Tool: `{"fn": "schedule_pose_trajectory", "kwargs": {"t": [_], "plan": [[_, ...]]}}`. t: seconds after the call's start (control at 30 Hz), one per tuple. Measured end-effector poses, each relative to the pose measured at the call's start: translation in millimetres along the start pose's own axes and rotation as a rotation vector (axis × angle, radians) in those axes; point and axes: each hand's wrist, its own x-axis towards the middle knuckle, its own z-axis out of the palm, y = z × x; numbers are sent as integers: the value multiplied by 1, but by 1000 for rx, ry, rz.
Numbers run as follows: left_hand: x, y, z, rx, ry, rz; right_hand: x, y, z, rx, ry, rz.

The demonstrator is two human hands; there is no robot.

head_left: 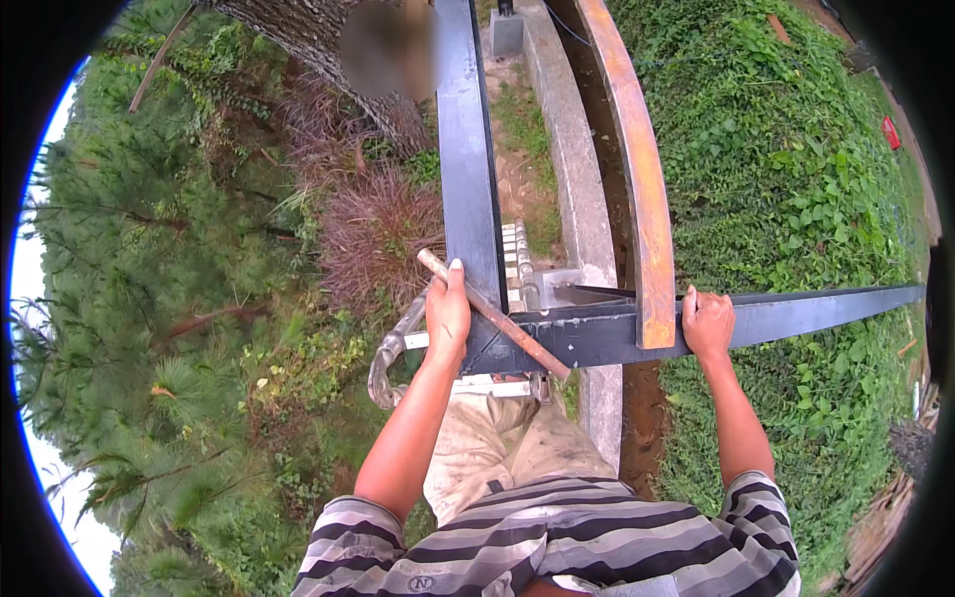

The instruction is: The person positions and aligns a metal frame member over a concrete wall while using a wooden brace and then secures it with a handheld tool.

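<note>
Two black metal beams meet at a corner in front of me: one black beam (470, 139) runs away from me, and a black crossbeam (796, 316) stretches right. A thin rusty rod (532, 346) lies slantwise over the corner. My left hand (448, 316) is closed around the rod at the corner, its thumb pointing up; its fingertips are hidden. Further right, my right hand (707, 320) grips the crossbeam with curled fingers. Just left of that hand, the end of a rusty orange beam (652, 249) rests on the crossbeam.
A ladder (527, 279) with pale rungs stands below the corner, by my legs. Far below run a concrete curb (562, 149) and a narrow ditch. A tree trunk (328, 50) and pines fill the left; a vine-covered slope (776, 179) lies right. One patch near the trunk is blurred.
</note>
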Motion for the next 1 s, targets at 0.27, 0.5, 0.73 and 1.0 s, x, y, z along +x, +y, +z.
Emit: {"fn": "schedule_pose_trajectory", "kwargs": {"t": [0.27,0.5,0.73,1.0], "plan": [[2,-13,-15,-33,62,114,10,-20,12,19,-53,18],[33,-76,-112,265,211,306,11,-6,5,64,-48,34],[56,-313,-211,1124,227,301,4,0,-11,48,-45,69],[4,-126,-171,296,611,329,-2,-8,9,48,-48,76]]}}
